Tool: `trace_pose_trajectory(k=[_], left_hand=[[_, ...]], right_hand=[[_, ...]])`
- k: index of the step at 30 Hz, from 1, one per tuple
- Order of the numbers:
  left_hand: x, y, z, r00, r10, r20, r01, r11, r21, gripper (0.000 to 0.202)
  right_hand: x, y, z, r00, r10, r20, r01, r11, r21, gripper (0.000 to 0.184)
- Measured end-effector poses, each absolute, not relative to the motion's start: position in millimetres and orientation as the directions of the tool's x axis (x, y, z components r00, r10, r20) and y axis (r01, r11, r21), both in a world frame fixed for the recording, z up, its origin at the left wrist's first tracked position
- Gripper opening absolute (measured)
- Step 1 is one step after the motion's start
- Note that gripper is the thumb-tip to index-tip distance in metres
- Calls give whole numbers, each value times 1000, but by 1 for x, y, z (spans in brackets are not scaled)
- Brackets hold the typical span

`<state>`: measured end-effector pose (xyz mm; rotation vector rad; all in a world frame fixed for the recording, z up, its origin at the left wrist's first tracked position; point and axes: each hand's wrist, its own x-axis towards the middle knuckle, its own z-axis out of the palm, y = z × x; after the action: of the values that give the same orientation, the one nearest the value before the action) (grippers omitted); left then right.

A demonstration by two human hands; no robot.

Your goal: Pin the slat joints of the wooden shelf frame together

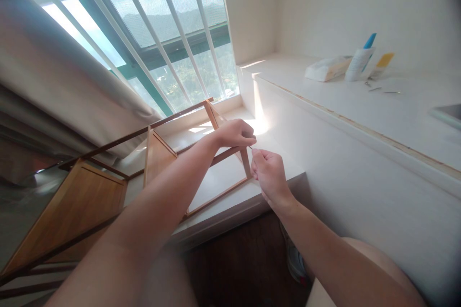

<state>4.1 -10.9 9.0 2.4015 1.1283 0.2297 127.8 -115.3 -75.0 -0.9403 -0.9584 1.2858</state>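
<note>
Nearest, low right: a shoe (297, 261) on the dark floor, below the pale ledge (284, 168).

Next, R hand (268, 172): thumb + fingers pinched tog. on a thin dark rod (250, 147), prob. a small tool or pin. Rod sits btwn the two hands, just off the R fingertips; its long axis runs up & slightly left from the pinch, twd the top corner of the wooden rack (158, 153). Can't tell if the tip touches wood.

L hand (236, 133) is just beyond & left, over that same corner, fingers curled; can't tell if it's clamped on the rack, the rod or neither. R hand is nearer the rod; L is nearer the rack's top rail.

Rack stands tilted in view on the ledge, long axis going from near left to far right, so the worked corner is at its right side.

Farther right, the white shelf (396, 120) w/ tissue pack (327, 68), bottle (356, 64) & small metal bits (392, 92). Far: barred window (176, 9).
</note>
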Motion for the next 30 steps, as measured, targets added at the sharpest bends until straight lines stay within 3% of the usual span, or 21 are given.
trace_pose_trajectory(k=[8, 20, 23, 30], left_hand=[[4, -10, 8, 658, 752, -42, 670, -559, 488, 27], [4, -10, 8, 657, 753, -49, 670, -552, 496, 24], [4, -9, 7, 664, 746, -47, 665, -561, 493, 23], [2, -6, 5, 660, 750, -39, 667, -562, 489, 26]], right_hand=[[126, -119, -68, 27, 1000, -1, -459, 12, -888, 45], [122, -126, -58, -177, 973, -148, -776, -230, -586, 41], [123, -128, -55, -177, 976, -125, -777, -216, -591, 41], [124, -121, -63, -65, 993, -97, -680, -115, -724, 44]])
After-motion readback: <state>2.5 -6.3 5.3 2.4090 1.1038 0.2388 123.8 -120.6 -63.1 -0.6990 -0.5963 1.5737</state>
